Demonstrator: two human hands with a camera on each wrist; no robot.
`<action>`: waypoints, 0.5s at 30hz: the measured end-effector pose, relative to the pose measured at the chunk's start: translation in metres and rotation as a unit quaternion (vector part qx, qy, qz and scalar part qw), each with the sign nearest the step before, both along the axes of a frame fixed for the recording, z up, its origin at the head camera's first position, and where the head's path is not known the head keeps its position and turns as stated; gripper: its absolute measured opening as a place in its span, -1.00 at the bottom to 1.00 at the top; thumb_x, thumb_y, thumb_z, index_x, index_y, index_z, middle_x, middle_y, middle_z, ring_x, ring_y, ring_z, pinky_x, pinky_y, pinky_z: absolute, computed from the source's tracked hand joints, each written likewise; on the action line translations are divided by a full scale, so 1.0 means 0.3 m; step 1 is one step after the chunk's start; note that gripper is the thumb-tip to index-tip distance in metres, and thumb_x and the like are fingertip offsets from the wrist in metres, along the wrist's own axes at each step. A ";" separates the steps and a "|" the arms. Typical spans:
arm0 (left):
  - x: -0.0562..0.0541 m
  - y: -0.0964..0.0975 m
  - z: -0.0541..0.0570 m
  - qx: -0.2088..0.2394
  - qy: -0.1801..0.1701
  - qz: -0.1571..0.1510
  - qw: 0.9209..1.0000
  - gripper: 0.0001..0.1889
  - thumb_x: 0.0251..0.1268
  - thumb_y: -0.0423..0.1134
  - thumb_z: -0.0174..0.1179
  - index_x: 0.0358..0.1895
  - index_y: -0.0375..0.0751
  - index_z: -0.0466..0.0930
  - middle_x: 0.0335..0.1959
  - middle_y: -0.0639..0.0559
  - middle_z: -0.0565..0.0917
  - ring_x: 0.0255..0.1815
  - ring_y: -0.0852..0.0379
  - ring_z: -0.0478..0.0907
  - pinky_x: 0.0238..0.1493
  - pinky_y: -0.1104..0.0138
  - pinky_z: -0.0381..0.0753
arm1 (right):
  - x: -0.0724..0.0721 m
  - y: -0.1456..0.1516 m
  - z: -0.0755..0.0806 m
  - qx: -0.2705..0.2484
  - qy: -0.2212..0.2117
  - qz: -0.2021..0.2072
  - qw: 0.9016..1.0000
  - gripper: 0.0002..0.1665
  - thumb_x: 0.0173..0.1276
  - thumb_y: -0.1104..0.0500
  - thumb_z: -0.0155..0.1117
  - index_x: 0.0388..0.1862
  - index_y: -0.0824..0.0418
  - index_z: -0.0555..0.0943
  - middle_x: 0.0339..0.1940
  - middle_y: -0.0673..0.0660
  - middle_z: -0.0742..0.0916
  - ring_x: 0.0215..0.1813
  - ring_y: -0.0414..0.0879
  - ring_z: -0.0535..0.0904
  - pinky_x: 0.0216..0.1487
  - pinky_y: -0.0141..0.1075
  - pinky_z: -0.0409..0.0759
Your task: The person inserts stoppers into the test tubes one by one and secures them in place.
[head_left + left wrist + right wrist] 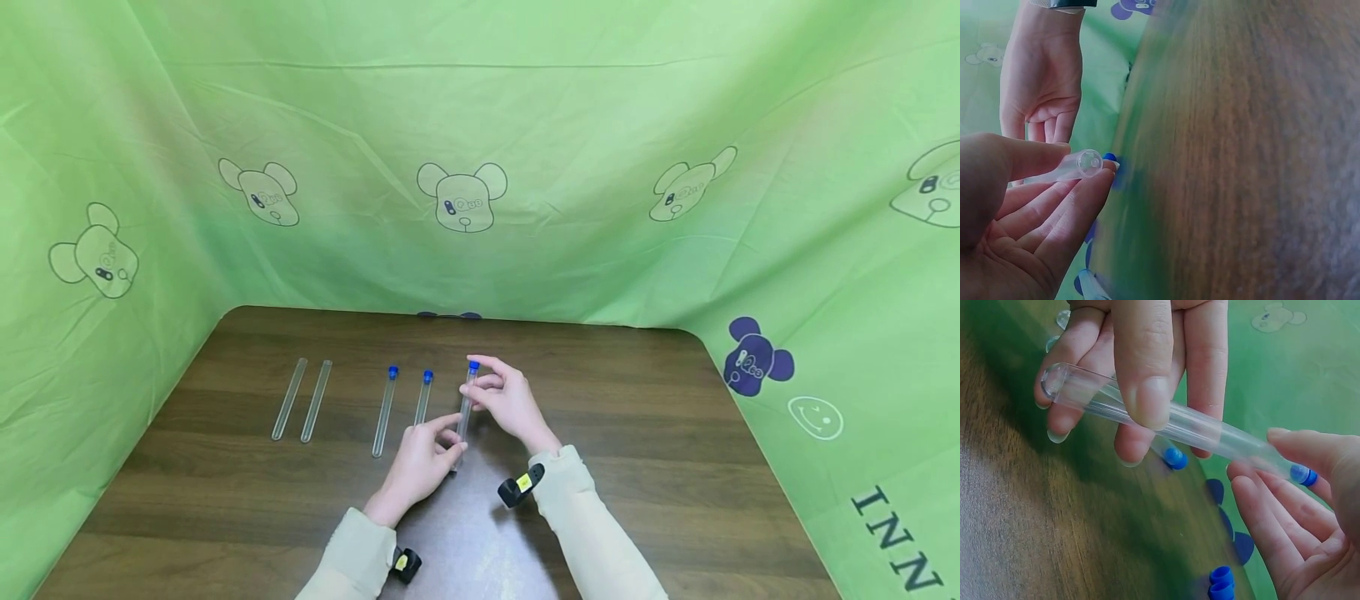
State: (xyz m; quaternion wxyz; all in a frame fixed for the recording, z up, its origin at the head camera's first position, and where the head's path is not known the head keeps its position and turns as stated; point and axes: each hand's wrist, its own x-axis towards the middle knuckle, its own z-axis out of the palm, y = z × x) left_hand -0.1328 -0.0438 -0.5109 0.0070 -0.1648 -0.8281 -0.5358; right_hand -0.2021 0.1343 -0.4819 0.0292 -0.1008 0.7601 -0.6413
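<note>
Both hands hold one clear test tube (464, 418) with a blue cap (474, 365), tilted above the table. My left hand (422, 461) pinches its rounded lower end between thumb and fingers; that end faces the camera in the left wrist view. My right hand (512, 403) is at the capped end, thumb on the tube's side and index finger at the cap. In the right wrist view the tube (1191, 425) spans from the left hand (1147, 369) to the right hand (1310, 519). Two other capped test tubes lie left of the hands, one test tube (385, 412) fully visible, the other test tube (423, 398) partly hidden by the left hand.
Two uncapped test tubes, a left tube (289, 400) and a right tube (317, 402), lie farther left on the brown wooden table (225, 500). Two blue caps (1221, 584) appear low in the right wrist view. Green printed cloth (465, 108) surrounds the table's back and sides.
</note>
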 end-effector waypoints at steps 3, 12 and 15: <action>0.000 -0.001 0.002 -0.002 -0.001 0.001 1.000 -0.56 0.31 -0.43 0.35 0.25 -0.42 0.57 -0.32 0.00 0.76 -0.62 0.14 0.66 -0.60 0.36 0.59 | 0.000 -0.001 0.001 0.000 0.002 0.001 1.000 -0.32 0.27 0.38 0.49 0.37 0.20 0.53 -0.22 0.29 0.79 -0.34 0.04 0.75 -0.26 -0.18 0.72; -0.001 0.000 0.004 -0.006 -0.001 0.003 1.000 -0.56 0.30 -0.42 0.35 0.24 -0.40 0.58 -0.33 0.03 0.75 -0.62 0.18 0.65 -0.59 0.36 0.58 | 0.017 -0.007 0.042 -0.015 -0.020 0.003 1.000 -0.34 0.29 0.45 0.43 0.38 0.32 0.50 -0.18 0.36 0.78 -0.24 0.25 0.75 -0.25 -0.17 0.73; -0.004 0.000 0.003 -0.004 -0.003 0.005 1.000 -0.56 0.30 -0.42 0.35 0.24 -0.40 0.59 -0.34 0.05 0.75 -0.62 0.21 0.65 -0.58 0.37 0.59 | 0.039 -0.015 0.083 -0.019 -0.018 0.001 1.000 -0.39 0.29 0.48 0.40 0.33 0.37 0.53 -0.19 0.38 0.78 -0.23 0.26 0.75 -0.24 -0.12 0.73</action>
